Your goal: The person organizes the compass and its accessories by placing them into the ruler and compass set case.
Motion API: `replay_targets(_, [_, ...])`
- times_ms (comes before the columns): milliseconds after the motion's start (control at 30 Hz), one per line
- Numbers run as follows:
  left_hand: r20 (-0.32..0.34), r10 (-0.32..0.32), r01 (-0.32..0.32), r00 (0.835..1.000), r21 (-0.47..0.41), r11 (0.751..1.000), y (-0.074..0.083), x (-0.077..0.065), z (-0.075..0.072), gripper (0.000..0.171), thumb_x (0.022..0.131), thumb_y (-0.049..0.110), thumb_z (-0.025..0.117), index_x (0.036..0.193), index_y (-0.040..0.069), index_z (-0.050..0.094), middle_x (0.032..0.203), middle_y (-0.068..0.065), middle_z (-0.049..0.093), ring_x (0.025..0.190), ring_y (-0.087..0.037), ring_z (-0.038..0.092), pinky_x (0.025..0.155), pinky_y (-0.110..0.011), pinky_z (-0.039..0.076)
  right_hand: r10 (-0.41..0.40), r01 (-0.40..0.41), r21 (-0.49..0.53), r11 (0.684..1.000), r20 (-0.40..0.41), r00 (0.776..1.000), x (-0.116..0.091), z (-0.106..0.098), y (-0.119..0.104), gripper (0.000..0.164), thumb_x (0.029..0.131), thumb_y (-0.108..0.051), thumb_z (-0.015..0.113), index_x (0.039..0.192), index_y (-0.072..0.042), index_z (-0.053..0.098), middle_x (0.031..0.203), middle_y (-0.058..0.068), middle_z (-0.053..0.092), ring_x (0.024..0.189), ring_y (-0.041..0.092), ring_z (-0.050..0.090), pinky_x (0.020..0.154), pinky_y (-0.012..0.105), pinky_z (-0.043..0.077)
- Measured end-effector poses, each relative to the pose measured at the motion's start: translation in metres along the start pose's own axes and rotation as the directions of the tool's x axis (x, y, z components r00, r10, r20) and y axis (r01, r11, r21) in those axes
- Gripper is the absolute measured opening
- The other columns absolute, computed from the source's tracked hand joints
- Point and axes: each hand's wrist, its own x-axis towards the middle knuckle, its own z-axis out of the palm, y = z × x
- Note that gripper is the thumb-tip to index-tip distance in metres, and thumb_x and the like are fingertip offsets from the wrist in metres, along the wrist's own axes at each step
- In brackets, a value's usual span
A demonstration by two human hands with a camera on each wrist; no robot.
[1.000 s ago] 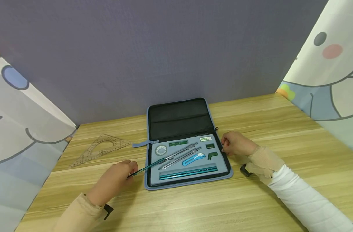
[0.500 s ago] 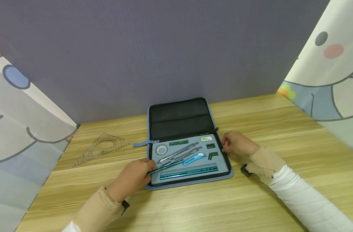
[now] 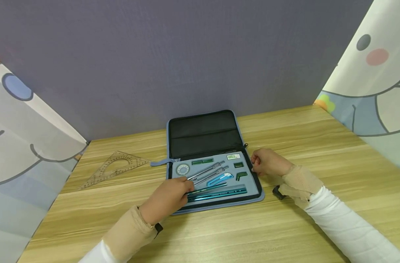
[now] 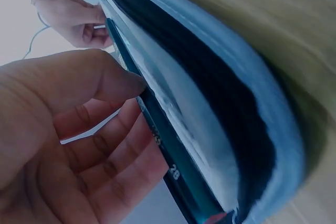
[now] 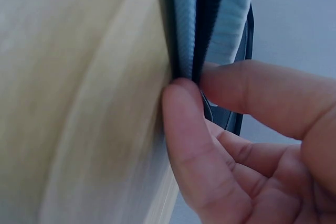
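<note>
In the head view my left hand (image 3: 168,199) pinches a dark green pencil (image 3: 211,188) between thumb and fingers, low over the front left of an open case (image 3: 216,209). White lettering shows on the pencil's side in the left wrist view, and its left end is hidden by the hand. A teal pencil (image 3: 231,192) lies in the slot along the front of the grey tray (image 3: 254,186), just below the held one. At the case's right side my right hand (image 3: 269,162) pinches the edge, with the zip edge (image 5: 189,35) between thumb and fingertip in the right wrist view.
The tray also holds two metal compasses (image 3: 211,175), a blue cutter knife (image 3: 220,179), a round white disc (image 3: 182,169) and several small green pieces. The black lid (image 3: 203,133) leans open behind. A clear set square (image 3: 116,168) lies to the left.
My left hand has moved right with the pencil, from beside the case to over the tray's front, and the pencil has swung nearly parallel to the front slot. The right hand stays put.
</note>
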Motion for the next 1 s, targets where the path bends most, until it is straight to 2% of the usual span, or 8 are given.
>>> replay_targets(267, [0.02,0.014,-0.014,1.0,-0.014,1.0,0.01,0.013,0.005,0.025,0.07,-0.004,0.064,0.091,0.009,0.064,0.087,-0.002,0.06,0.077,-0.014,0.059,0.063,-0.019,0.046,-0.002,0.002,-0.011,1.0,-0.005,1.0,0.0,-0.001,-0.001,0.016,0.077,0.003,0.063,0.087,0.005,0.051,0.067,0.005,0.051,0.056,0.013,0.054,0.055,0.028,0.048])
replay_targets(567, [0.008,0.031,-0.031,0.999,-0.032,0.999,0.015,0.024,0.009,0.023,0.074,-0.004,0.064,0.092,0.009,0.064,0.089,-0.001,0.062,0.08,-0.015,0.06,0.066,-0.02,0.046,-0.023,0.022,-0.022,1.0,-0.009,1.0,-0.001,-0.001,-0.002,0.015,0.076,0.002,0.063,0.086,0.004,0.052,0.066,0.004,0.052,0.055,0.012,0.054,0.054,0.028,0.047])
replay_targets(1000, [0.02,0.028,-0.027,0.999,-0.012,1.0,0.022,0.034,0.013,0.019,0.077,-0.001,0.066,0.091,0.01,0.065,0.089,0.0,0.062,0.081,-0.012,0.06,0.066,-0.017,0.046,-0.014,0.014,-0.003,1.0,0.005,1.0,-0.001,-0.002,-0.003,0.015,0.077,0.004,0.063,0.087,0.006,0.051,0.067,0.005,0.052,0.056,0.012,0.052,0.054,0.028,0.046])
